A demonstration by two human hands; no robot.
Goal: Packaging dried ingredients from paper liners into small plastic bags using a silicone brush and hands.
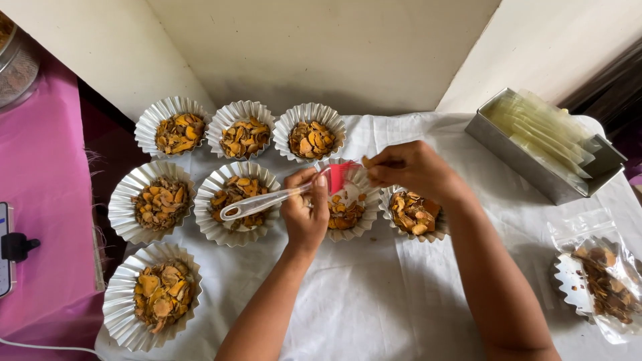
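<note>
My left hand (305,212) grips a small brush (281,196) with a clear handle and red bristles; the bristles point right, over a fluted foil cup (359,226) of orange-brown dried slices. My right hand (408,169) pinches one dried slice (366,161) right beside the bristles, above the same cup. Another filled foil cup (438,234) sits under my right wrist. Several more fluted cups with the same dried slices stand to the left, such as one cup (234,230) under the brush handle.
A metal tray (528,160) of pale yellowish strips stands at the right back. A clear bag (588,230) holding a foil cup of darker pieces lies at the right edge. A white cloth (374,294) covers the table; pink cloth (47,200) lies at the left.
</note>
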